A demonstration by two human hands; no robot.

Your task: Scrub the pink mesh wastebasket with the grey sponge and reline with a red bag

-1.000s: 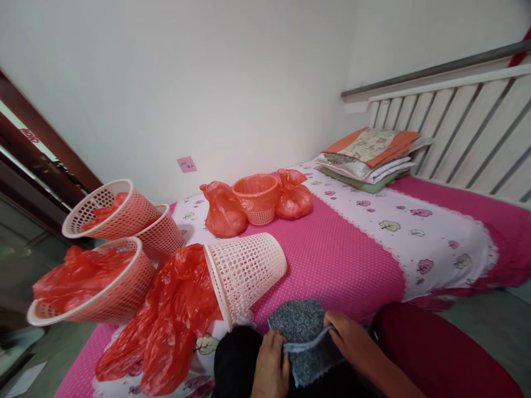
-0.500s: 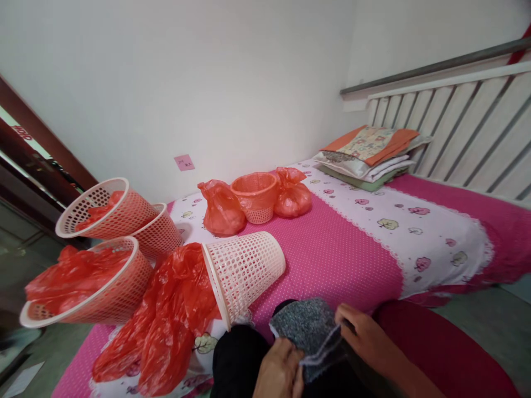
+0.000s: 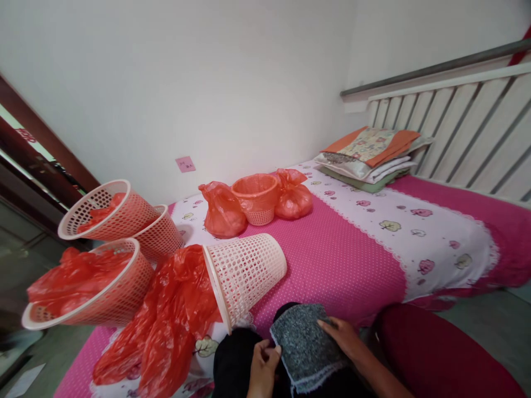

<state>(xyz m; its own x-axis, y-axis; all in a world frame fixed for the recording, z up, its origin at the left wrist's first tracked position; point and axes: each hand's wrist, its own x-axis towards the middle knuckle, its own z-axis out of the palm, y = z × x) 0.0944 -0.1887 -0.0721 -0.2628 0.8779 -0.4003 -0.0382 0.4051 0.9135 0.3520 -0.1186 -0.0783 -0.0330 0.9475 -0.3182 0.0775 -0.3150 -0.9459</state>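
Observation:
A grey speckled cloth (image 3: 307, 340) with a pale, frayed-looking edge lies spread over my dark-clothed lap. At its left edge, the curled fingers of my left hand (image 3: 263, 365) pinch the border. My right hand (image 3: 342, 337) holds the upper right side, fingertips on top of the fabric. Just beyond my knees a pale pink perforated basket (image 3: 249, 268) lies on its side on the bed. Red plastic bags (image 3: 178, 309) are heaped against its mouth.
More pink baskets (image 3: 136, 276) with red bags stand at the left. Two tied red bags (image 3: 224, 213) flank a lined basket (image 3: 257, 202) by the wall. Folded textiles (image 3: 369, 155) are stacked near the white headboard (image 3: 468, 121). A dark red stool (image 3: 443, 354) is at the right.
The grey cloth has been opened out flatter over my lap. My left hand has shifted to its left edge, and my right hand has moved slightly left and down onto it.

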